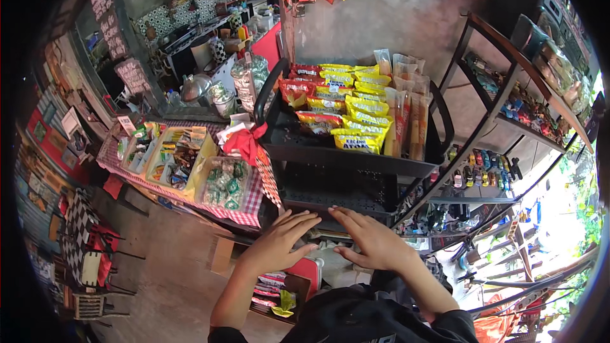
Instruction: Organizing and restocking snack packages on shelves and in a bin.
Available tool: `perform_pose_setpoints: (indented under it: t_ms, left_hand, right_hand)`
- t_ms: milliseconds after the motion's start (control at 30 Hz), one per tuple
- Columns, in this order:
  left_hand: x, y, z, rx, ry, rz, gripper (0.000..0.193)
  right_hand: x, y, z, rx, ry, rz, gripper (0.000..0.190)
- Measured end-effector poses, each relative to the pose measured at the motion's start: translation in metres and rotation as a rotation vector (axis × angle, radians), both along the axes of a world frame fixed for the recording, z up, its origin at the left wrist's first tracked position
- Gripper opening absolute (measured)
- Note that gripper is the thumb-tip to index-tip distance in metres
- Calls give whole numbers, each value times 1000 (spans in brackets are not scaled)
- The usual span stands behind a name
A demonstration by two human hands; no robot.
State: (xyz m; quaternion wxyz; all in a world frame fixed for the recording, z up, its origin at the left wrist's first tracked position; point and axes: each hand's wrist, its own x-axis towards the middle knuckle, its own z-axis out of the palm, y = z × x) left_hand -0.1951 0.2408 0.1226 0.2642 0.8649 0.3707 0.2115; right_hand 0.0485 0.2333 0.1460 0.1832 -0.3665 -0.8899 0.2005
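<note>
My left hand [282,242] and my right hand [371,240] are raised in front of my body, fingers apart, with nothing in either. They face each other without touching. Just beyond them stands a black cart; its top tray [314,148] holds rows of snack packets. Yellow peanut packets [357,139] fill the middle, red peanut packets [296,91] the left side. Long clear-wrapped snacks [417,126] stand upright at the right end. Below is the dark lower tray [338,188]. A red cloth [245,144] hangs by the cart's left corner.
At left, a table with a checkered cloth [252,209] bears plastic bins of sachets [178,155] and a tub of wrapped items [226,183]. A metal shelf rack [493,90] with toy cars stands at right. An open cardboard box [298,286] of packets lies low near my body.
</note>
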Motion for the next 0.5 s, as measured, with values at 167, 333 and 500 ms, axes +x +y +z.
perform_pose_setpoints:
  t_ms: [167,333,500]
  left_hand:
    - [26,-51,-48,-150,-65,47,50]
    - [57,-109,-68,-186,-62,94,48]
    - [75,-167,-98,-368,-94,196,45]
  right_hand:
    - [19,-48,-45,-55,45,-11,64]
    - [43,-110,-76,-233,22,-82,65]
    - [60,-163,-116,-336,-38,-93,63]
